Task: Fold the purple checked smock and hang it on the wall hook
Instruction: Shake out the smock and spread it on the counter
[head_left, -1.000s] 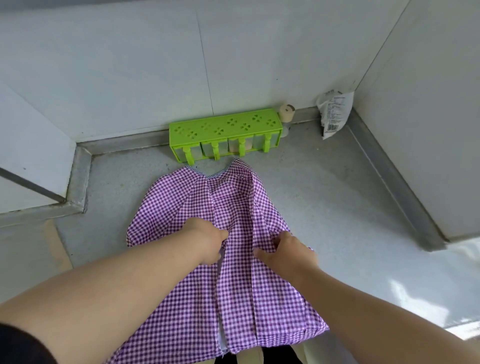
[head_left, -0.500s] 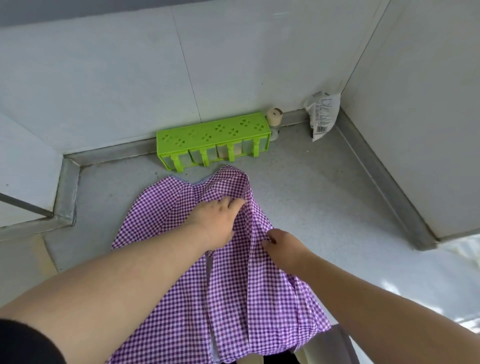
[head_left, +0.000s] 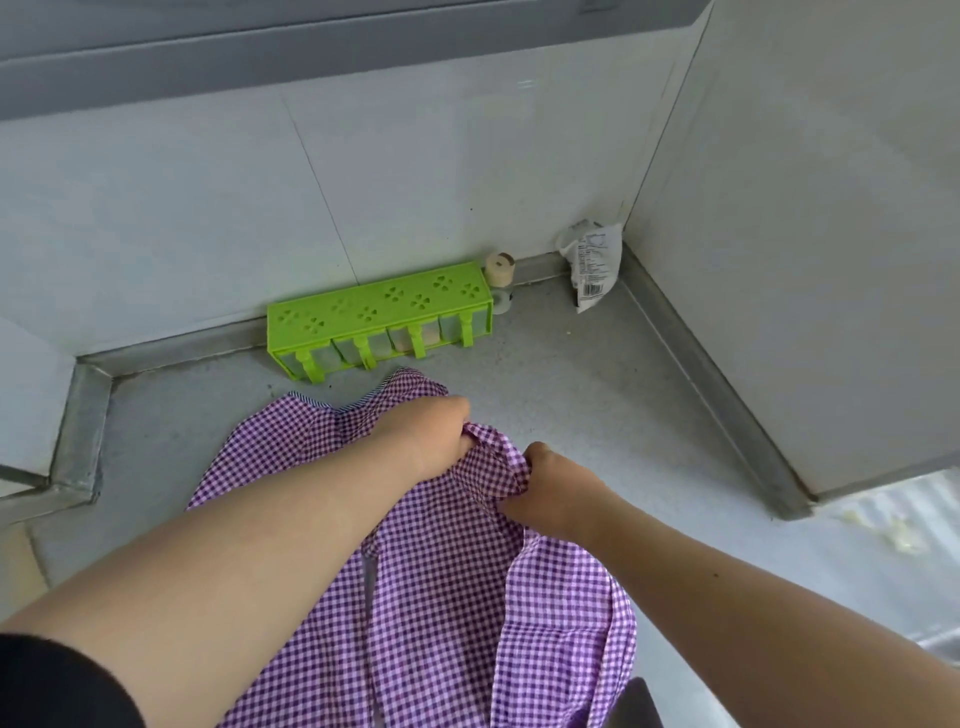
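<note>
From your head camera, the bright green plastic rack (head_left: 379, 317) with clover cut-outs stands against the back wall; its clear compartments hold pale contents you can't identify. Beside it stand a small cork-topped jar (head_left: 500, 270) and a crumpled white packet (head_left: 592, 262). Since half a second ago, your left hand (head_left: 423, 434) has curled from flat into a fist. The purple checked cotton smock (head_left: 441, 571) lies on the grey desk (head_left: 597, 410), bunched between both hands: your left and your right hand (head_left: 558, 493) each clutch a raised fold.
</note>
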